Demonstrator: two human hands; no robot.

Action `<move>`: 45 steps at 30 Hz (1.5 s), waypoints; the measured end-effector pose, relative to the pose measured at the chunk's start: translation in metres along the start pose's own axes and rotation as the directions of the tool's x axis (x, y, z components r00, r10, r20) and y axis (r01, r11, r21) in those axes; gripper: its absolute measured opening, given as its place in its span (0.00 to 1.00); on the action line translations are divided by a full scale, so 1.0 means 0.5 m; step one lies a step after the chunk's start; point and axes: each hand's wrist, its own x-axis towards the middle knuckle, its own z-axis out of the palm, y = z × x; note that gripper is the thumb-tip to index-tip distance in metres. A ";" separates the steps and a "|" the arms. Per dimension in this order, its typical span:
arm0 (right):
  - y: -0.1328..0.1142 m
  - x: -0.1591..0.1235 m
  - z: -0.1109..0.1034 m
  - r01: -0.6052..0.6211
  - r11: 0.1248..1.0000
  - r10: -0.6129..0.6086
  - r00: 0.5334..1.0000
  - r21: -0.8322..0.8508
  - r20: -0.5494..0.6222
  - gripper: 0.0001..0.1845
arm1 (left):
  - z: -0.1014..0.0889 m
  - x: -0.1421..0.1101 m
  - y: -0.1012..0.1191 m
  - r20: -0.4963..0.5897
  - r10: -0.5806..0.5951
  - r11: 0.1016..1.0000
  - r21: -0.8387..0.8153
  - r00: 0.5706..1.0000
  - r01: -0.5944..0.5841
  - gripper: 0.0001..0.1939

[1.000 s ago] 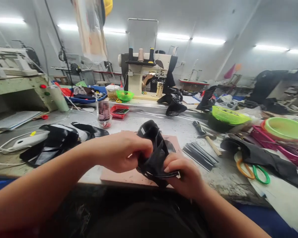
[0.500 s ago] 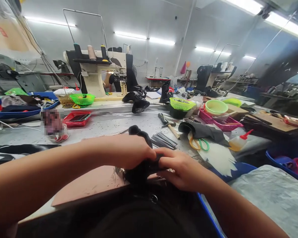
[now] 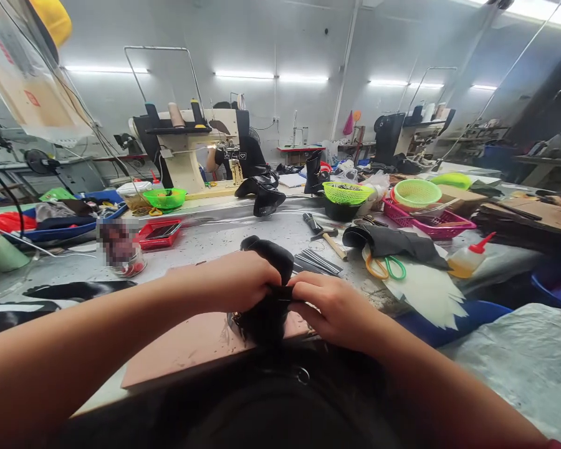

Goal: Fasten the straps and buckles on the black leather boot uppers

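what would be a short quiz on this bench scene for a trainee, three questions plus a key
1. What do the left grip and right grip hold? a) a red-capped bottle, b) a black boot-like piece, c) a thread spool
2. True or false: the hammer lies on the pink board.
3. Fill in: the handles of the scissors are orange and ____.

Key: 1 b; 2 false, it lies on the tabletop beyond the board; 3 green.

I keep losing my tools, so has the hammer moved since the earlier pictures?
No, not noticeably; the view shifted. Against the nearest sewing machine, the hammer still lies nearer and rightward, beside the dark strips.
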 end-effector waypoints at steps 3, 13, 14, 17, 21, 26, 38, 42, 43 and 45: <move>-0.002 0.006 0.004 0.000 1.000 0.002 0.999 0.024 -0.049 0.06 | -0.008 -0.017 0.000 -0.003 -0.043 0.999 -0.030 0.999 0.043 0.13; -0.013 0.025 0.013 -0.020 0.999 0.023 0.996 0.037 -0.086 0.06 | 0.024 -0.047 -0.025 -0.133 -0.062 0.997 0.029 0.989 0.067 0.09; -0.015 0.026 0.014 -0.022 0.999 0.025 0.996 0.036 -0.089 0.06 | 0.026 -0.048 -0.026 -0.141 -0.066 0.997 0.038 0.988 0.072 0.09; -0.017 0.028 0.017 -0.034 0.999 0.037 0.995 0.030 -0.092 0.06 | 0.030 -0.048 -0.026 -0.157 -0.084 0.994 0.060 0.984 0.095 0.08; -0.020 0.031 0.019 -0.063 0.998 0.065 0.993 0.026 -0.102 0.06 | 0.034 -0.050 -0.029 -0.182 -0.092 0.992 0.072 0.979 0.107 0.08; -0.027 0.037 0.021 -0.073 0.997 0.075 0.987 0.015 -0.140 0.07 | 0.039 -0.050 -0.027 -0.231 -0.150 0.987 0.021 0.961 0.159 0.08; 0.014 0.072 0.030 -0.086 0.711 0.102 0.995 0.698 0.018 0.13 | 0.038 -0.090 -0.046 -0.381 -0.188 0.890 -0.456 0.905 -0.007 0.05; 0.019 0.079 0.041 -0.117 0.504 0.013 0.992 0.856 0.128 0.19 | 0.037 -0.109 -0.050 -0.367 -0.234 0.823 -0.568 0.900 -0.017 0.07; 0.018 0.080 0.040 -0.103 0.512 -0.014 0.992 0.853 0.128 0.19 | 0.037 -0.111 -0.050 -0.352 -0.250 0.813 -0.582 0.902 -0.002 0.08; 0.016 0.082 0.035 -0.075 0.576 -0.011 0.995 0.814 0.099 0.19 | 0.037 -0.114 -0.050 -0.329 -0.262 0.798 -0.603 0.907 0.012 0.09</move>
